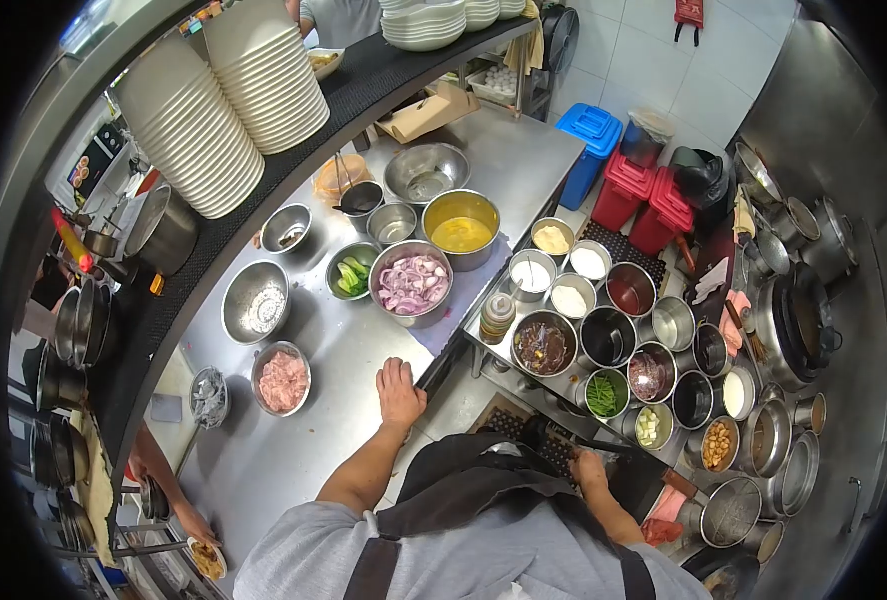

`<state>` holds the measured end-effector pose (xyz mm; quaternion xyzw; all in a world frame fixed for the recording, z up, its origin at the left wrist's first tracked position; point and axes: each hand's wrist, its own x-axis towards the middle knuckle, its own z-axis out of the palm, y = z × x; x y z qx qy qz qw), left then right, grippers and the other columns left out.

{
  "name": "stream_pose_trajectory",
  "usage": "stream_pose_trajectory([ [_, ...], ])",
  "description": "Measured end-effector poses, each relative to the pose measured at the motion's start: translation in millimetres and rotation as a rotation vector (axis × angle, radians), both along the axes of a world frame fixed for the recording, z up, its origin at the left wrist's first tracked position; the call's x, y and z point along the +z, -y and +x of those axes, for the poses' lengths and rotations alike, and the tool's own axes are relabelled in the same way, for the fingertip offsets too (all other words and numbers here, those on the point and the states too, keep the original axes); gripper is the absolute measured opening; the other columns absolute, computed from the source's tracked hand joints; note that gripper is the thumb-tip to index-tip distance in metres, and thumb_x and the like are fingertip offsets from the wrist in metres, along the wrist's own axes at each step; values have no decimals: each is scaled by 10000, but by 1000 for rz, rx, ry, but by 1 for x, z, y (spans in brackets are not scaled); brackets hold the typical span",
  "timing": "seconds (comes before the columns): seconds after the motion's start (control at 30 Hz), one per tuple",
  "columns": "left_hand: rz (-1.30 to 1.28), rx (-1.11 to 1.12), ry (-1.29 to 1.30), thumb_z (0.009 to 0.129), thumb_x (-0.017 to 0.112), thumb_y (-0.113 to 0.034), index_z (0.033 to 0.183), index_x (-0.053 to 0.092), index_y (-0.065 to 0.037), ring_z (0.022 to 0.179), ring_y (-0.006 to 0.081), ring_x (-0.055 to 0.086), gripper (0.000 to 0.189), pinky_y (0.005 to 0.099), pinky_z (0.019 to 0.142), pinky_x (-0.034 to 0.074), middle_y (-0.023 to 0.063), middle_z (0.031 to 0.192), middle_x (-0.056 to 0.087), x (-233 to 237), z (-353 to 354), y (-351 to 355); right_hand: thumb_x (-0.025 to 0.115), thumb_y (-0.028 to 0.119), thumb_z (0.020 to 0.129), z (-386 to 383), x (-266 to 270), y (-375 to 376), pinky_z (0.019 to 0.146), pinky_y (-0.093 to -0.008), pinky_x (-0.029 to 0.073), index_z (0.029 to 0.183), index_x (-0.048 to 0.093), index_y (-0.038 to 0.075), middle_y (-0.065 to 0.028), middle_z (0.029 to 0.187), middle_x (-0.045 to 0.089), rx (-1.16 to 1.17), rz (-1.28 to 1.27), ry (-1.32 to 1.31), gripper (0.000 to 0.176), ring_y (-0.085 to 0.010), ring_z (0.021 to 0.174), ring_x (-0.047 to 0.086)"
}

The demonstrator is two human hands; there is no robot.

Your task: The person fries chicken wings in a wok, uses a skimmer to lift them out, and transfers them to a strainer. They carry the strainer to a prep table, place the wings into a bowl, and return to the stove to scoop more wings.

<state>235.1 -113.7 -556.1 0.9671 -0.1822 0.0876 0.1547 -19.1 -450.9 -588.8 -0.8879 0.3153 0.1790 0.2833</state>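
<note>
My left hand (400,392) lies flat on the steel table (343,440) by its right edge, with nothing in it. Beyond it stand a bowl of sliced onions (412,285), a bowl of green vegetable pieces (350,273) and a pot of yellow liquid (462,230). A bowl of pink raw meat (282,380) is to its left. My right hand (589,472) is low beside my dark apron (493,470), its fingers curled; what they hold is too unclear to name. Closest to it are pots of chopped pale green pieces (650,427) and green leaves (605,394).
Plate stacks (188,125) stand on the dark overhead shelf (353,90). Several sauce pots, including a dark one (608,336), crowd the right counter. Lidded bins (628,190) are behind. At lower left, another person's hand (195,525) holds a plate of food (206,560).
</note>
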Motion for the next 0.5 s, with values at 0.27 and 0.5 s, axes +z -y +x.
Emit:
stream_pose_trajectory([
  [0.27, 2, 10, 7, 640, 600, -147, 1158, 422, 30, 1255, 345, 291, 575, 492, 1043, 218, 188, 1226, 377, 4, -1, 1, 601, 113, 737, 1, 14, -1, 846, -403, 473, 978, 672, 59, -205, 951, 637, 1, 7, -22, 256, -345, 947, 607],
  [0.5, 9, 3, 11, 642, 596, -149, 1159, 417, 31, 1257, 345, 288, 576, 492, 1042, 219, 189, 1228, 375, 2, 0, 1, 610, 132, 750, -8, 10, 3, 890, -398, 462, 1016, 673, 93, -178, 1013, 637, -18, -4, -78, 276, -332, 991, 596],
])
